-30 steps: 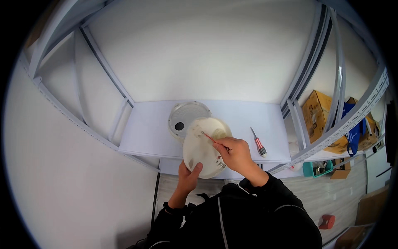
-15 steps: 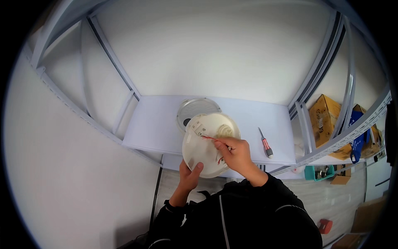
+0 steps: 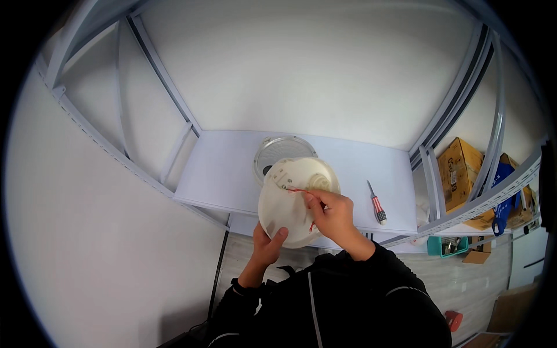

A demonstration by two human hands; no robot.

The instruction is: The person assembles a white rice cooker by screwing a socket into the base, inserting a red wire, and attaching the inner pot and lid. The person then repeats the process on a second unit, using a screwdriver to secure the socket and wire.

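A round cream plastic housing (image 3: 284,214), looking like a lamp base, is held tilted above the shelf's front edge. My left hand (image 3: 269,244) grips its lower left rim, the thumb on the inner face. Thin red wires (image 3: 299,189) are pinched between the thumb and fingers of my right hand (image 3: 332,213); their other end meets a small terminal block (image 3: 284,178) in the housing. Beside my right hand a round socket-like part (image 3: 319,182) stands inside the housing. Behind it lies a round silvery metal disc (image 3: 284,152), partly hidden by the housing.
A screwdriver (image 3: 376,203) with a red and black handle lies on the white shelf (image 3: 226,156), to the right. Metal rack posts (image 3: 168,84) frame both sides. Off to the right are a cardboard box (image 3: 460,168), a blue bag (image 3: 503,194) and a teal basket (image 3: 441,246).
The view has shifted slightly, so the shelf and its things sit a little further right. My right hand still pinches the red wires, and my left hand keeps its hold on the housing.
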